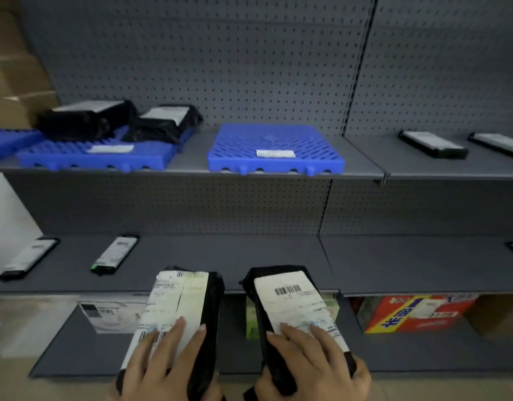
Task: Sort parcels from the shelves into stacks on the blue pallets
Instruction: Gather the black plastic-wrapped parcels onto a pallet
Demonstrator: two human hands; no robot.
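Grey shelving (278, 256) fills the view. Up top, the left blue pallet (96, 156) carries 2 black parcels (84, 120), the middle pallet (275, 149) none. About 5 slim parcels (114, 254) wait on shelves. Left hand (165, 357) grips 1 labelled parcel (180, 308), right hand (310, 360) another (290, 299). Early days, I'd say.

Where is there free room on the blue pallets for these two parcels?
The middle pallet is bare except a small label. The left pallet is crowded behind by two black parcels, free only along its front.
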